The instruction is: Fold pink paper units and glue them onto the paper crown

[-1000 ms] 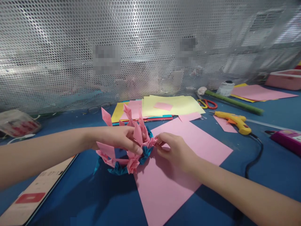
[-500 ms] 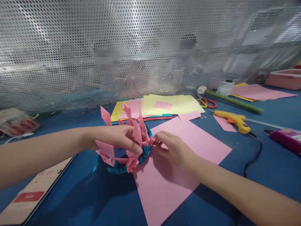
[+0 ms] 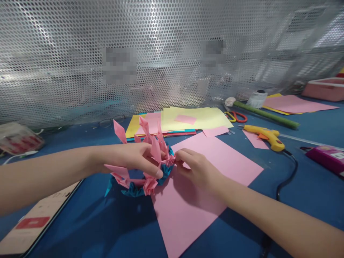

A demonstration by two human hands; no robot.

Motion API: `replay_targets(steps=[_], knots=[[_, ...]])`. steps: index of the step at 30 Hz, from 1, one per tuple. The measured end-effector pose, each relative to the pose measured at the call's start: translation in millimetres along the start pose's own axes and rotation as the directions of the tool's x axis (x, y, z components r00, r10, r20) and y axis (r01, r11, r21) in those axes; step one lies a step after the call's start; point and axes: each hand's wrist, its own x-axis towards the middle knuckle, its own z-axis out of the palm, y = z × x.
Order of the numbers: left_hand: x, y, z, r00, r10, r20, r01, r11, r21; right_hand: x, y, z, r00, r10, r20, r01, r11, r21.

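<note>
Nearest me, on the blue table (image 3: pixel 107 233): a phone (image 3: pixel 37 224) at far left of the near edge, and a large pink sheet (image 3: pixel 188 218) lying askew, one corner toward the person.

Beyond the phone, between the two hands, was a paper ring (image 3: pixel 133 190), crumpled blue with pink folded points standing up. Roughly round, so no clear long axis; its right side overlapped the sheet. I couldn't tell whether its underside touched the table.

Left hand (image 3: pixel 138 157) reached across the ring from the left and gripped its right side, thumb on the near face, fingertips hidden among the folds. Right hand (image 3: pixel 200 168) came in over the sheet, thumb and forefinger pinched on a pink star-shaped fold (image 3: pixel 169 160) at the ring's right rim. That fold lay just left of the right fingertips, which were nearer to it than the left thumb.

Farther right: yellow glue gun (image 3: pixel 264 136). Farther still: stacked paper (image 3: pixel 206 118), scissors (image 3: pixel 239 116), then a metal mesh screen (image 3: pixel 172 39).
</note>
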Motion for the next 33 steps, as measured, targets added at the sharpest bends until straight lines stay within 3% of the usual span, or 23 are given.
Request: replay_targets(steps=[8,20,33], knots=[[-1.3,2.3,2.3,0.997,-0.046,0.063,0.053,0.992,-0.112,-0.1,1.0,0.8,1.0,0.0,-0.002,0.0,1.0,-0.007],[-0.9,-2.9,0.5,0.997,-0.054,0.059,0.062,0.988,-0.139,0.1,0.8,-0.1,1.0,0.012,0.016,-0.012,1.0,-0.006],[-1.8,2.7,2.5,0.998,-0.047,0.042,0.049,0.998,-0.038,-1.4,2.2,0.2,1.0,0.0,0.006,0.0,0.999,-0.039]])
